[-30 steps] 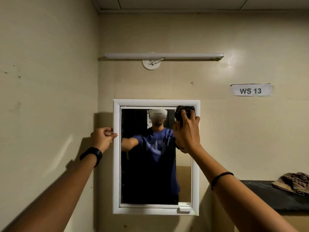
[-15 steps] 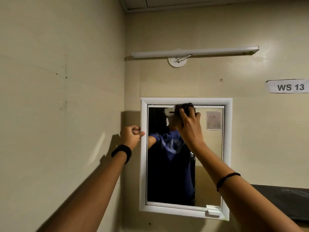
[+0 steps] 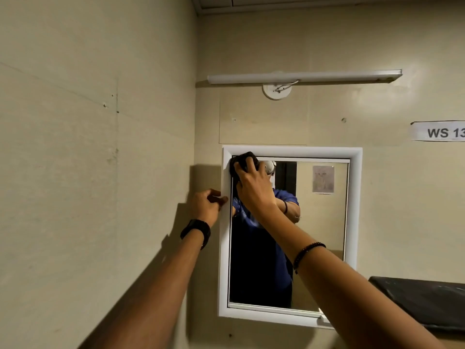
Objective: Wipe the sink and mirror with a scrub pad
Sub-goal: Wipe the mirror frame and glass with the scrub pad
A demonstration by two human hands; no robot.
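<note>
- Left hand [image 3: 207, 205], left of centre in the frame, wears a black watch [image 3: 196, 231]; its fingers are curled together and touch the outer left edge of the white frame.
- Mirror [image 3: 322, 248] hangs on the wall at centre frame, in a white frame.
- Scrub pad [image 3: 242, 161], dark, is pressed against the upper left corner of the glass.
- Right hand [image 3: 254, 188] has its fingers clamped over the pad; a beaded bracelet [image 3: 307, 253] circles that wrist.
- Light bar [image 3: 304, 76] is mounted above the mirror.
- Paper label [image 3: 439, 131] reading "WS 13" sits at the right edge.
- A dark surface [image 3: 427, 303] lies at lower right.
</note>
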